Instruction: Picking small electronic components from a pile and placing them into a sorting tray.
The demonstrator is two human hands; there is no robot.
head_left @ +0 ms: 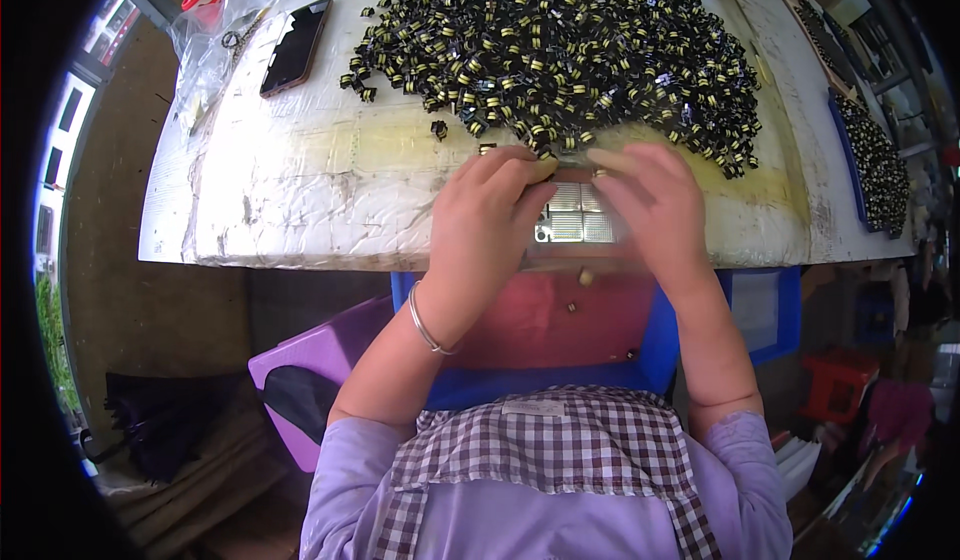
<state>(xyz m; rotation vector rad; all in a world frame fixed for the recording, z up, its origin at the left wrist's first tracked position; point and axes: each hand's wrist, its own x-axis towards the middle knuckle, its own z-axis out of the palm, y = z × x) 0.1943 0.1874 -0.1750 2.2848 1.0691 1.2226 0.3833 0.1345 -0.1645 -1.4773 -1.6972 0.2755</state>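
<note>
Yellow-banded black components [560, 50], glossy and too many to count, lie heaped just beyond one gridded plate [572, 224] at the edge of my stained white tabletop [290, 210]. My left hand [485, 200] and right hand [660, 205] curl inward at its far corners; whether they pinch anything I cannot tell. One phone [297, 50] lies left of the plate, one parts-filled blue tray [850, 165] and one red stool [838, 385] right.

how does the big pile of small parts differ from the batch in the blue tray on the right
The pile lies loose on the white table, while the batch sits in the blue tray. The pile takes up far more of the picture than the batch. The pile shows clear yellow bands; the batch shows only pale specks. Both are crowds of small dark pieces.
</note>
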